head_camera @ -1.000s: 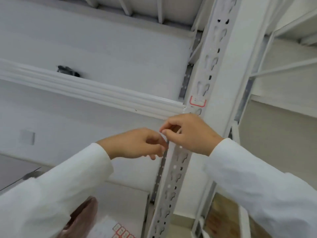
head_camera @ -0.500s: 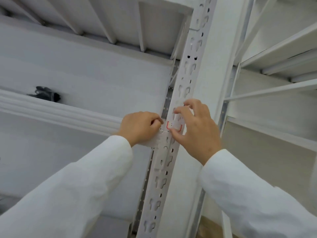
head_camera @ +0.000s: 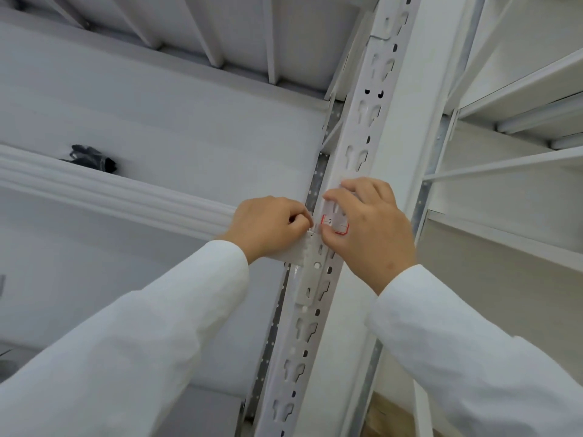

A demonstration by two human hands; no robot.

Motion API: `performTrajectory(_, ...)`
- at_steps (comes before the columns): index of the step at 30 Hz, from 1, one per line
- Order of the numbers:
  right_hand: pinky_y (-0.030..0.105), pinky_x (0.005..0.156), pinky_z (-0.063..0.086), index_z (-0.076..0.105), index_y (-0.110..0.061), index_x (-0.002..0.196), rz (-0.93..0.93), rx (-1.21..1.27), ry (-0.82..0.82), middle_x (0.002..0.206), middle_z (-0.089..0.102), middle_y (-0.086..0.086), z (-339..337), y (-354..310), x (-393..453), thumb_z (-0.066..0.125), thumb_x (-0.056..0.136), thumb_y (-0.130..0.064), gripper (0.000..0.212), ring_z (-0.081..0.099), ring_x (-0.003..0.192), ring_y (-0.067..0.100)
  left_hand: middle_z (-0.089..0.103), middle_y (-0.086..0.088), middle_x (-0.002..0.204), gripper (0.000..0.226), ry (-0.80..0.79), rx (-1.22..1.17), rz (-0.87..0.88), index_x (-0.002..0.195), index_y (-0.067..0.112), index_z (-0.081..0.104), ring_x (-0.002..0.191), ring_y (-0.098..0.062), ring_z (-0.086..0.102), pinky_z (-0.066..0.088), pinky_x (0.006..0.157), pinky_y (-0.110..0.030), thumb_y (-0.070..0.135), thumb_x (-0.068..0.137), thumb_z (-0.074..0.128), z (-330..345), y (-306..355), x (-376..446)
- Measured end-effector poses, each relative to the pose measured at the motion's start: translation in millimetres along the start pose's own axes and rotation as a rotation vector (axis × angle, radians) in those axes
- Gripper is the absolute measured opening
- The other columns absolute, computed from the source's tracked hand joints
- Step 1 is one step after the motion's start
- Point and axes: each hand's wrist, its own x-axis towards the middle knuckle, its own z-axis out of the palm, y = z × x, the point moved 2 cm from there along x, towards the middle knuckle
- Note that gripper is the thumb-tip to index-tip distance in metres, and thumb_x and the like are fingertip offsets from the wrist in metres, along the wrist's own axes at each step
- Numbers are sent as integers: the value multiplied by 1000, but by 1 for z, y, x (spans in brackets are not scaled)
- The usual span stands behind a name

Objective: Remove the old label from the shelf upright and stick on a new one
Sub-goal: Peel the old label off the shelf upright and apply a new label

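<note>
Red-edged label (head_camera: 335, 224): left hand (head_camera: 268, 229) pinches, right hand (head_camera: 373, 236) presses.

A red-bordered white label (head_camera: 334, 223) sticks on the slotted face of the white shelf upright (head_camera: 397, 137).

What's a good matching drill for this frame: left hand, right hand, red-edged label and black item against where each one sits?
Things:
1. left hand
2. right hand
3. red-edged label
4. black item

Places:
A. far left, just above the beam
B. on the slotted face of the upright
C. fingers spread over the label from its right side
D. fingers curled at the upright's left edge, beside the label

Pairs: 1-D, 2-C, 3-B, 4-A.
</note>
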Motion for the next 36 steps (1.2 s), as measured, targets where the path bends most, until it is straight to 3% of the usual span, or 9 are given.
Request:
performTrajectory(7,39,72,52,66,-16,100,-34,-49,27,95,63,3,4,-4,-2,69,69,-21,31,55,99,29,48,16,63,31,16,-4,2,92,35,68,76,-9,47,30,65,-25,25,88,40,-1,1,-1)
performTrajectory(16,44,77,51,62,-10,92,-110,-117,48,84,60,8,10,-10,-4,56,74,-12,19,58,94,32,63,11,83,31,2,5,-2,93,35,68,80,-12,51,33,66,-26,26,87,38,-1,1,-2)
performTrajectory(19,35,75,53,62,-11,91,-131,-110,91,83,61,5,7,-8,-5,50,77,-14,19,60,97,29,66,10,86,32,1,6,-4,93,35,68,85,-14,56,33,66,-26,26,87,38,0,1,-2)
performTrajectory(22,27,67,50,64,-13,89,-133,-89,107,82,62,3,1,-6,-5,64,72,-17,18,62,98,25,67,9,85,32,8,2,1,94,33,69,85,-15,57,35,66,-26,25,87,39,0,1,-2)
performTrajectory(31,34,69,51,64,-14,88,-133,-100,54,81,64,2,2,-4,-4,68,73,-17,15,62,102,29,61,9,78,32,23,12,-1,93,34,68,80,-15,54,34,65,-26,26,87,38,2,0,-1)
performTrajectory(36,30,55,47,63,-15,82,-123,-140,47,75,62,1,2,-9,-2,66,71,-16,12,62,96,29,62,9,81,33,20,21,11,95,33,68,78,-13,53,33,60,-26,24,88,37,0,2,-3)
